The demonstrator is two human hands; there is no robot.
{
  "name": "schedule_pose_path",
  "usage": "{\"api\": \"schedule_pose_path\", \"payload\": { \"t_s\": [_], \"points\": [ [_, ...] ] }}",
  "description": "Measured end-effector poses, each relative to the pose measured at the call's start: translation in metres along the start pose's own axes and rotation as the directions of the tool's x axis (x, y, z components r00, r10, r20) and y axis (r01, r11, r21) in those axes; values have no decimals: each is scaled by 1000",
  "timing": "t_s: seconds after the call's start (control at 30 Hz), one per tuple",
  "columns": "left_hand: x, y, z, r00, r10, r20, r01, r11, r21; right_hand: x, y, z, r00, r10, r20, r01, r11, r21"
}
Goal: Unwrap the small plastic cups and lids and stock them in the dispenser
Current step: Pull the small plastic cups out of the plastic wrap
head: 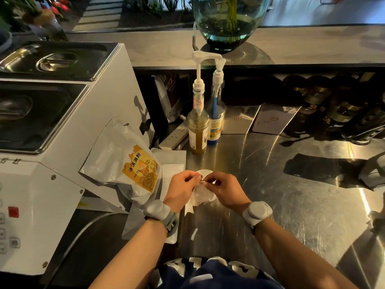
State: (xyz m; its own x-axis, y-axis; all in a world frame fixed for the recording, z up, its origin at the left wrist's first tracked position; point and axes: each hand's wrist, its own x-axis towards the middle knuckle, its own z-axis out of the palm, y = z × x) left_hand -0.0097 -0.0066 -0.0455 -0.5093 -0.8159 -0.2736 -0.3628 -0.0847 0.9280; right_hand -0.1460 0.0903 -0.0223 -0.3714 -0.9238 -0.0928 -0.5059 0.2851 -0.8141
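The wrapped stack of cups and lids (203, 192) sits low over the steel counter (291, 184), a crinkled, cloudy clear-plastic bundle with a round white disc showing at its far end, pinched at the top between both hands. The left hand (181, 189) curls its fingertips onto the film from one side, and the right hand (224, 189) pinches the same film from the other, the fingertips almost meeting; what lies inside the wrap is too blurred to tell. Left of the grip stands a big white boxy machine (62, 163) with two brushed-steel lidded pans on top and a red button on its front. Leaning against it, just beside the left hand, is a glossy white pouch (129, 163) with an orange label reading 冰淇淋粉. Beyond the grip stand two pump-topped syrup bottles: an amber glass bottle (198, 132), its collar lettered "NIN", and a blue-labelled bottle (216, 122). Each wrist wears a matte grey band.
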Motion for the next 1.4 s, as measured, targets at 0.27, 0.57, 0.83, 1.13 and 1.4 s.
{"api": "schedule_pose_path", "payload": {
  "t_s": [0.27,0.57,0.83,1.13,1.4],
  "points": [
    [1,2,1,992,-73,-99,69,997,-37,-1,-3,1,999,-18,29,17,999,29],
    [0,5,-11,997,-23,74,33,990,-138,0,0,-2,1000,-20,1,20,999,46],
    [2,7,-7,996,-67,-64,63,996,-60,-3,-6,-9,999,0,51,-5,996,87],
    [4,17,-19,979,-49,200,80,986,-149,7,-6,-21,996,50,72,-59,990,130],
    [7,12,-12,990,-49,133,52,998,-20,5,-7,-20,993,95,76,-113,956,270]
  ]
}}
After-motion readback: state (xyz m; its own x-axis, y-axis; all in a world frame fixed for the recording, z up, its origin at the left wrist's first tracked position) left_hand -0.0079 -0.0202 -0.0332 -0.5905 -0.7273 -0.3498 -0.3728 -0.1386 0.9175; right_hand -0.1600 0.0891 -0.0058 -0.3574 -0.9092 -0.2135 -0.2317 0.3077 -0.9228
